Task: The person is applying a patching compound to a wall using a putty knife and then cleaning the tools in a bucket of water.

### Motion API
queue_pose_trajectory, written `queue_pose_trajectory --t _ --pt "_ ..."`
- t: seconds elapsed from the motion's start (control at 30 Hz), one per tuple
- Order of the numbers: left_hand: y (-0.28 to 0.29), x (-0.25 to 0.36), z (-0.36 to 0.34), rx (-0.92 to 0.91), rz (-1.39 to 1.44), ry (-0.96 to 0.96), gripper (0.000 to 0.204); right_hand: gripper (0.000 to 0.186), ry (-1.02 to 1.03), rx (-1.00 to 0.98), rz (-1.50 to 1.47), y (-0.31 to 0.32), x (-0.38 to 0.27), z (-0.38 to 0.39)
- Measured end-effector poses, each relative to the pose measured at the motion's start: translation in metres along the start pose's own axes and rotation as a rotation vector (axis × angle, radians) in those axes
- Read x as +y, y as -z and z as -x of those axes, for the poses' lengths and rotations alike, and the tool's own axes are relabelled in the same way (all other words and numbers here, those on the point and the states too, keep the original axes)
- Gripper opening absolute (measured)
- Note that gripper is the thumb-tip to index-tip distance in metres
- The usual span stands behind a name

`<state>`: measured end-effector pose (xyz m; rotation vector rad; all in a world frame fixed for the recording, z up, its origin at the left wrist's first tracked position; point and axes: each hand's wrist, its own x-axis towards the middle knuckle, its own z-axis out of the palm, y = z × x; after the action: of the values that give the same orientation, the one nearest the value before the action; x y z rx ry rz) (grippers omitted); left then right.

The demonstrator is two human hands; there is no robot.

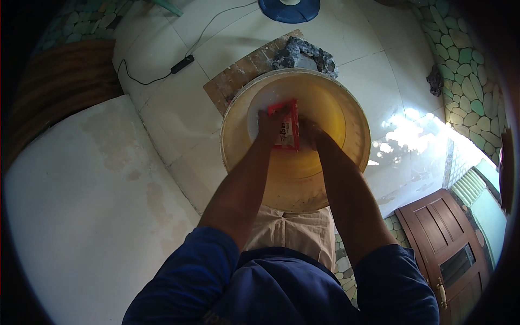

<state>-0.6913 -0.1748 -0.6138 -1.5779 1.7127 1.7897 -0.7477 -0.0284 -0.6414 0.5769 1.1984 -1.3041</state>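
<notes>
Both my arms reach down into a large, round, pale yellow bucket (349,162) in front of my legs. Inside it is a flat red packet (291,125) with a white panel and dark print. My left hand (272,124) grips the packet along its left side. Just right of the packet, deep in the bucket, is my right hand (310,132). Its fingers are in shadow, so I cannot tell whether they touch the packet. The bucket's bottom is partly hidden by my hands and the packet.
Behind the bucket lie a worn brown board (230,89) and rough dark grey chunks (303,54). A black cable with a small box (182,64) crosses the tiled floor toward a blue round base (290,11). A white slab-like surface (92,216) stands left; a brown wooden door (447,244) is at right.
</notes>
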Motion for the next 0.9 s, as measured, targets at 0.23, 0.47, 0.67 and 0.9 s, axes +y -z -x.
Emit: queue_pose_trajectory --t 0.23,0.47,0.67,0.9 --pt "-0.020 -0.006 0.016 -0.471 0.706 0.333 0.049 0.047 -0.058 0.084 0.124 0.042 0.022 -0.041" --pt "-0.041 0.004 0.011 -0.012 0.022 0.084 0.051 0.049 0.219 0.296 1.213 0.070 0.016 -0.039" --pt "-0.021 -0.015 0.000 0.077 0.137 -0.352 0.082 0.055 0.148 0.312 -0.008 0.035 -0.003 -0.049" --pt "-0.025 -0.009 0.058 0.325 -0.240 -0.512 0.091 0.053 0.133 -0.064 -0.115 0.012 -0.007 -0.036"
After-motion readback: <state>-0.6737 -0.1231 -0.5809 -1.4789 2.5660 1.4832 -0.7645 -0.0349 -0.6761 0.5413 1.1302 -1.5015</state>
